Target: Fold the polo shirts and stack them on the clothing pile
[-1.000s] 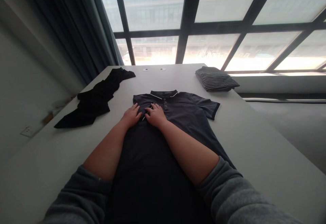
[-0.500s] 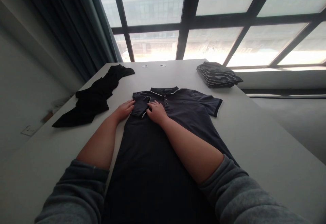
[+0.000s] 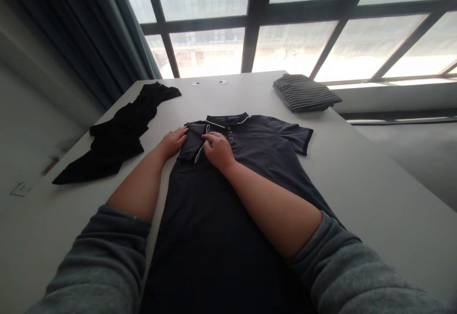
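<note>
A dark grey polo shirt (image 3: 264,147) lies spread front side up, its collar at the far end and white piping along collar and cuffs. Its left-hand sleeve (image 3: 192,142) is folded inward over the chest, while the right-hand sleeve sticks out flat. My left hand (image 3: 173,141) rests with fingers stretched out against the shirt's left edge, at the fold. At the folded sleeve's cuff, my right hand (image 3: 219,151) has its fingers drawn together on the piped edge; the fingertips are partly hidden.
A crumpled black garment (image 3: 119,131) lies along the left side of the white table (image 3: 378,200). At the far right corner is a folded striped garment (image 3: 305,94). Two small white discs (image 3: 223,82) sit near the back edge, before the window.
The fingers of my right hand have gone from spread to drawn together at the cuff, and the folded sleeve lies flatter. My left hand stays at the edge. The camera view has shifted slightly.
</note>
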Demonstrator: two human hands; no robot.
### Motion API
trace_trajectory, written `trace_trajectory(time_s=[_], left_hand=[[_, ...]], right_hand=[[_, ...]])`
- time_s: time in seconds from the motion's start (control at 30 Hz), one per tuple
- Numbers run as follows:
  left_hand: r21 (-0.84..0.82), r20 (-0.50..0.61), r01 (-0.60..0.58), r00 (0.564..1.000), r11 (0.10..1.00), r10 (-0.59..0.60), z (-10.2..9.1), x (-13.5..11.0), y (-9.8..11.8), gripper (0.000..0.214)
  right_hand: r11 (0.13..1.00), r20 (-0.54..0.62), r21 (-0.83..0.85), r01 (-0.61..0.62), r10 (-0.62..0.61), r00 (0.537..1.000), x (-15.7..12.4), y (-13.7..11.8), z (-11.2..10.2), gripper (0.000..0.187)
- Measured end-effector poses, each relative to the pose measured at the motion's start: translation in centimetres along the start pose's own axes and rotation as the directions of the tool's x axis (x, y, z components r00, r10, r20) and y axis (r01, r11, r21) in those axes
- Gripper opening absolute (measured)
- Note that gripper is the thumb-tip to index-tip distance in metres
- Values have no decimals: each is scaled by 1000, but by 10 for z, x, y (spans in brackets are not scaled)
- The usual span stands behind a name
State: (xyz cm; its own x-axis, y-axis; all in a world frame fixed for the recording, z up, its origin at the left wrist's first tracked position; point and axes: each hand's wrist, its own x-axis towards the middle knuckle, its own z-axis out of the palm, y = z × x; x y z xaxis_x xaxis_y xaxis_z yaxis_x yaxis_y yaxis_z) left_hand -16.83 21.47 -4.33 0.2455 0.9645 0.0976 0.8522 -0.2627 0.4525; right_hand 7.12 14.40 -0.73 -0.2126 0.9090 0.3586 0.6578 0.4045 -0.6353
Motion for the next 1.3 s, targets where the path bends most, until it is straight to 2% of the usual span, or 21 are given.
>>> trace_trajectory(time_s=[0.07, 0.13, 0.23, 0.37, 0.47, 0.53, 0.63, 0.73, 0.83, 0.9, 0.97, 1.1, 1.23, 1.3], left_hand=[[19, 1, -7, 1000, 1000, 7, -1, -1, 5, 56], [19, -45, -28, 999, 999, 29, -5, -6, 11, 55], [54, -87, 7, 996, 999, -2, -19, -26, 25, 49], [182, 72, 181, 978, 967, -196, -36, -69, 48, 39], [212, 151, 173, 967, 962, -207, -39, -95, 66, 31], [182, 124, 173, 972, 968, -197, -36, -104, 75, 20], [85, 45, 279, 958, 957, -283, -30, -105, 82, 9], [-95, -40, 391, 917, 915, -396, -26, -100, 82, 18], [-222, -102, 438, 878, 871, -467, -27, -98, 76, 34], [-135, -132, 450, 875, 883, -466, -30, -100, 72, 32], [45, -135, 446, 889, 894, -437, -33, -102, 70, 26], [331, -60, 399, 913, 855, -403, -38, -106, 73, 24], [480, -62, 433, 884, 763, -463, -41, -109, 83, 26], [504, -99, 385, 915, 773, -391, -41, -110, 90, 27]], right_hand=[[999, 12, -38, -19, 19, 1000, 0, 1, 0, 42], [993, 67, -109, -45, 52, 996, -1, 3, 2, 39], [978, 137, -202, -60, 89, 987, -3, 6, 5, 34], [986, 101, -145, -78, 93, 990, -2, 7, 5, 37], [997, 48, -27, -76, 77, 996, -1, 5, 4, 40], [997, 27, 27, -72, 71, 997, 0, 4, 4, 40], [995, 16, 60, -74, 73, 997, 1, 4, 3, 39], [994, 16, 74, -82, 81, 997, 2, 4, 3, 40], [993, 27, 76, -94, 92, 995, 3, 5, 3, 39], [993, 38, 66, -95, 92, 995, 3, 5, 4, 38], [996, 59, 17, -92, 91, 994, 3, 5, 4, 37], [985, 144, -157, -72, 95, 985, 0, 5, 3, 33], [973, 129, -213, -83, 113, 985, -5, 1, 2, 33], [974, 92, -208, -92, 113, 989, -6, -2, 0, 36]])
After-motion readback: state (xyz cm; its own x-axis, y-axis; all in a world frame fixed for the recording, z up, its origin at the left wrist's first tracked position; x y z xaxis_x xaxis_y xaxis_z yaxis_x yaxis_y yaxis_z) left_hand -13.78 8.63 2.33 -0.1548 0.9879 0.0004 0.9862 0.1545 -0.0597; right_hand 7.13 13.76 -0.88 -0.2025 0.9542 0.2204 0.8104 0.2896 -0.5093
